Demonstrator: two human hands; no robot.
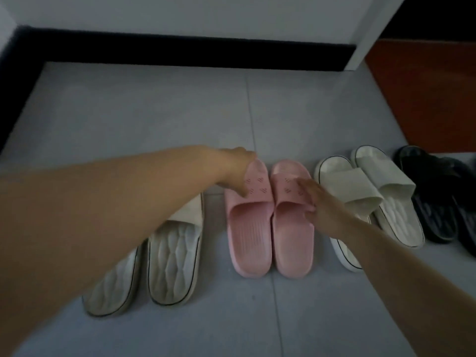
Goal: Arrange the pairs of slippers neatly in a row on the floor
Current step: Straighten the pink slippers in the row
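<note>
Side by side on the grey tiled floor (180,112), mid-row, the pink rubber slippers (268,228) are each gripped at the strap: left hand (235,171), right hand (318,202)

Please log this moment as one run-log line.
left hand on left pink slipper | right hand on right pink slipper | pair side by side

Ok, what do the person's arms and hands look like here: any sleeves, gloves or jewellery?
Both arms are bare for all of their visible length, with no sleeves in view. The left hand and right hand wear no gloves, and no watch, bracelet or ring is visible in this dim, slightly blurred view.
</note>
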